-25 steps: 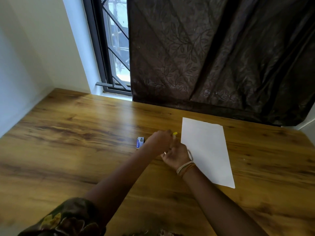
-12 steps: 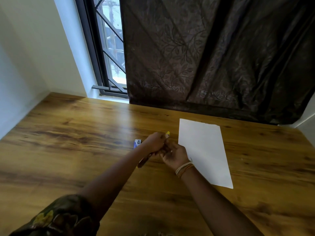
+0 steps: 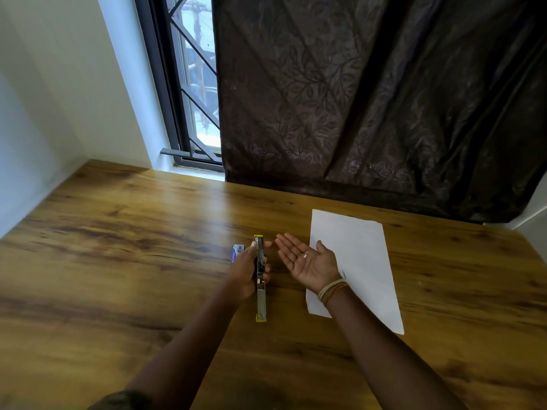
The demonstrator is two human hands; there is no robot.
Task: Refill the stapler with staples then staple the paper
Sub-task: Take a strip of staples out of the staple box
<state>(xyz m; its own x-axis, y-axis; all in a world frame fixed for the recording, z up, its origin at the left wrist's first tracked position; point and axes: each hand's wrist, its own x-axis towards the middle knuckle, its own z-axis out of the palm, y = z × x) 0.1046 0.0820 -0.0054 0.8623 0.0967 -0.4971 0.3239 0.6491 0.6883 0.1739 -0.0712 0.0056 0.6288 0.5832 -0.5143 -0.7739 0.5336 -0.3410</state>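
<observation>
Seen from the head camera, the left hand (image 3: 247, 272) grips the stapler (image 3: 260, 279), fingers wrapped round its middle. The stapler is swung open lengthwise, one yellow-tipped end pointing far, the other near, over the wooden table (image 3: 118, 261). Just right of it the right hand (image 3: 305, 263) lies spread, palm up, with a small white bit (image 3: 305, 256) resting on the palm; what it is cannot be told. A small blue staple box (image 3: 236, 251) sits just left of the left hand's knuckles. Right of both hands the white paper (image 3: 361, 261) lies flat, its left edge under the right wrist. Behind, a dark curtain (image 3: 370, 99) hangs beside a barred window (image 3: 192, 84).
</observation>
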